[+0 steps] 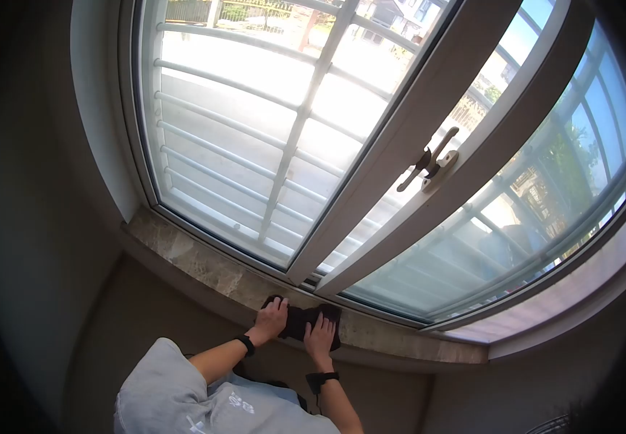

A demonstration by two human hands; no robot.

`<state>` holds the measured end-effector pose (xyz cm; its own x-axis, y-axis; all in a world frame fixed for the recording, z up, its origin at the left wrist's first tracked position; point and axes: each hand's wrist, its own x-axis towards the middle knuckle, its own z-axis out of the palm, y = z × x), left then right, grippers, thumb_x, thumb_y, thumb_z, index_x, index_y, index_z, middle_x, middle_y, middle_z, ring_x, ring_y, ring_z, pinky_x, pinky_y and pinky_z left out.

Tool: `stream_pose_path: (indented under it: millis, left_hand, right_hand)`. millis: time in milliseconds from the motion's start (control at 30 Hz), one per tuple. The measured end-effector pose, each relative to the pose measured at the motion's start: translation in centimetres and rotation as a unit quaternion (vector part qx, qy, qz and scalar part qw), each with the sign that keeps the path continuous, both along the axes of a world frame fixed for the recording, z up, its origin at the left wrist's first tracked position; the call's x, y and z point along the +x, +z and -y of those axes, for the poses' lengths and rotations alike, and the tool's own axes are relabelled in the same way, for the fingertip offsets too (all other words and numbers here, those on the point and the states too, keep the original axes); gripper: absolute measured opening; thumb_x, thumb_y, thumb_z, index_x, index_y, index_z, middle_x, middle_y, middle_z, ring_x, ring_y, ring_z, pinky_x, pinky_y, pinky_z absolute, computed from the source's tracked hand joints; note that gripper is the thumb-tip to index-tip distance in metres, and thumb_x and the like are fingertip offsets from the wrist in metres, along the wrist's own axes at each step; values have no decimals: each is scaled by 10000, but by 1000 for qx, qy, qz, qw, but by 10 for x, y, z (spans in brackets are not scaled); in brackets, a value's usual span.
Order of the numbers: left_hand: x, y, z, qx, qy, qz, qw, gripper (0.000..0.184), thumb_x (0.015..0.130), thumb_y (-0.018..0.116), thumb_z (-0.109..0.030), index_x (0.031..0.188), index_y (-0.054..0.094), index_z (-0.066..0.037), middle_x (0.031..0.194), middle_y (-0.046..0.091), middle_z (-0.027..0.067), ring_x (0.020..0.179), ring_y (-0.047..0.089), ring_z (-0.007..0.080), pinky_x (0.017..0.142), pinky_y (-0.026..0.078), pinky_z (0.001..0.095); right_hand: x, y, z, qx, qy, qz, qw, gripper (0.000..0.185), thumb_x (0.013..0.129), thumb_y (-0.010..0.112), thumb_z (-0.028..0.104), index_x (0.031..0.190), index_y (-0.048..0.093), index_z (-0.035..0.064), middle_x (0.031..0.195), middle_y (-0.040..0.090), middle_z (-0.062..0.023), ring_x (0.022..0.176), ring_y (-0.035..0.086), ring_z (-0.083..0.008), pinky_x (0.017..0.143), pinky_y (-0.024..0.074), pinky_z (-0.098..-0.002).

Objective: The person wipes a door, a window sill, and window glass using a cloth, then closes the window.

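Note:
A dark cloth-like item (297,322) lies on the marble window sill (196,254), below the window, its front side hanging at the sill's edge. My left hand (272,318) rests on its left end, fingers curled over it. On its right end lies my right hand (320,335), with the fingers spread and pressed on the dark material. Both wrists wear black bands. What the item is exactly is too dark to tell.
Behind the sill stands a white-framed window (392,137) with bars outside. Its right sash (465,173) is swung inward, with a metal handle (440,160) on it. A grey wall (31,217) is at the left.

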<state>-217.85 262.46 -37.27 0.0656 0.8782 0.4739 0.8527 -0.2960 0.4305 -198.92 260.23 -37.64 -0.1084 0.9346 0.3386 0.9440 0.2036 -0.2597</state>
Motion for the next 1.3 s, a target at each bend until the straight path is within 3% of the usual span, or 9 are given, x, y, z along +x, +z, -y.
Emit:
stream_pose_path:
  millis: [133,267,367,567,767,900,967,1067,1300]
  left_hand:
    - [-111,-7,-14,-1,201,-9,980,245,952,601,-159,1162,590,-35,1002,589,149,836,657,327,635,563,430]
    - [-180,-4,-25,10,339,10,941,275,956,603,-165,1191,556,-29,1011,602,159,836,650,343,686,549,458]
    - [-191,-1,-37,21,331,6,943,294,957,603,-169,1200,531,-20,1006,611,164,859,640,349,740,516,470]
    - [-162,-9,-21,36,241,-58,968,94,927,579,-143,957,576,-54,971,577,137,950,569,315,817,455,438]
    - [-103,3,-4,17,113,-120,986,359,877,542,-157,1210,617,-45,998,570,135,960,562,305,815,451,417]
    - [-59,2,2,42,75,-138,987,384,876,546,-170,1224,601,-17,1009,565,135,954,559,298,801,446,405]
    - [-34,1,6,-7,35,-126,991,390,869,554,-163,1218,586,6,1099,589,161,1022,569,312,848,459,408]
    - [5,-9,10,70,-10,-109,991,387,864,569,-156,1208,571,21,1240,584,202,1154,561,346,955,459,432]
    - [134,-13,16,34,-141,-116,983,425,955,581,-275,1275,540,0,1422,483,244,1351,437,416,1113,367,521]
  right_hand:
    - [-88,25,-16,-25,166,16,986,563,927,650,303,1393,523,13,1147,602,-219,1082,565,-403,1010,436,-504]
    - [-151,27,-27,-11,210,-43,977,561,931,641,256,1413,498,9,1117,617,-205,1039,573,-382,989,450,-486]
    - [-175,22,-36,15,173,-50,984,527,935,633,232,1386,501,-9,1099,622,-196,1016,578,-373,983,452,-479]
    - [-178,29,-45,45,119,-97,987,282,893,655,161,1099,556,-3,1030,596,-197,970,580,-391,832,476,-489]
    - [-152,22,-65,17,103,-31,994,239,855,661,170,1012,582,8,1031,564,-197,1008,559,-390,860,489,-482]
    - [-109,15,-57,70,97,-23,993,331,856,645,162,1139,575,5,1066,553,-206,1010,554,-397,873,483,-498]
    - [-77,14,-49,62,76,-37,994,429,847,655,149,1223,525,-12,1108,549,-228,1035,544,-417,884,479,-507]
    - [-24,7,-41,89,37,-54,994,526,830,679,135,1275,463,-41,1159,557,-246,1065,541,-429,910,474,-510]
    - [155,-2,-9,113,-15,-66,991,490,848,676,133,1275,482,-8,1167,583,-230,1071,561,-410,883,494,-508]
